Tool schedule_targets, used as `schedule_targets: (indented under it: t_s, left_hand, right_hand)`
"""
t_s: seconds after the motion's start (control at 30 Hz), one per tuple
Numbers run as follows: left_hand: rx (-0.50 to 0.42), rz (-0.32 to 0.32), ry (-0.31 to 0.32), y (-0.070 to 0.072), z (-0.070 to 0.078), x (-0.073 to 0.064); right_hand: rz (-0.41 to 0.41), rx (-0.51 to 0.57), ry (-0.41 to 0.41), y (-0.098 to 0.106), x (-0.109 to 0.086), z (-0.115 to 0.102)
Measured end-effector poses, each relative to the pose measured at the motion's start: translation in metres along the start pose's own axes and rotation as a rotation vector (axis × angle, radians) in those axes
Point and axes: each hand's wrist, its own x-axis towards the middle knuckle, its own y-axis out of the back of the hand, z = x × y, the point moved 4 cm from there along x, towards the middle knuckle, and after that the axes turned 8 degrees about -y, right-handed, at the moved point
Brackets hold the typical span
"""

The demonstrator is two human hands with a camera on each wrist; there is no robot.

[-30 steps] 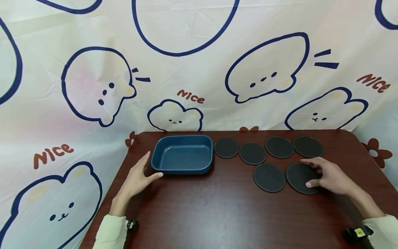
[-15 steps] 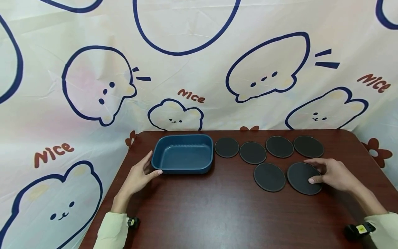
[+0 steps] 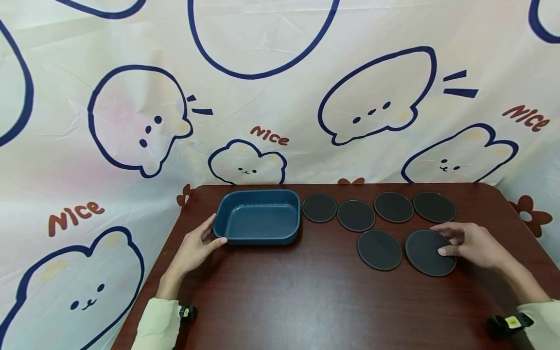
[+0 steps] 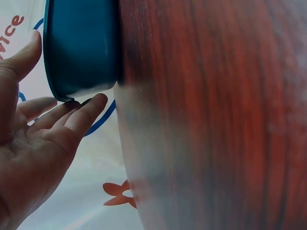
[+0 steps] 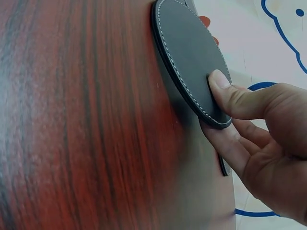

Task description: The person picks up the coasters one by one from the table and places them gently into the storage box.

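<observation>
A dark blue rectangular dish (image 3: 258, 218) stands at the back left of the table. At its left end my left hand (image 3: 196, 245) has the thumb near the front corner. In the left wrist view, fingertips (image 4: 96, 103) of that hand lie against the dish's end, with fingers mostly straight. My right hand (image 3: 472, 245) pinches a round black coaster (image 3: 428, 253), thumb on top and fingers underneath. Pale stitching runs round this coaster's edge in the right wrist view, where its near side looks tilted up off the table.
Several more black coasters lie flat: one (image 3: 379, 250) left of the held one, others (image 3: 355, 215) along the back, right of the dish. The brown wooden table (image 3: 315, 301) meets a printed cloth (image 3: 302, 97) behind.
My right hand has shifted slightly right and raised the coaster it pinches, which has moved a little right and nearer. My left hand has come slightly closer to the dish.
</observation>
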Motion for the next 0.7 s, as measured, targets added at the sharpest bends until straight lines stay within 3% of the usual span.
schedule_targets:
  t_s: [0.23,0.7]
  left_hand:
    - [-0.013,-0.026,0.013,-0.002,-0.002,0.001]
    - [-0.103,-0.012,0.048,-0.002,-0.003,0.004]
  right_hand:
    - [-0.028,0.054,-0.019,0.0,-0.001,0.005]
    - [-0.154,0.322,-0.151,-0.005,-0.004,0.029]
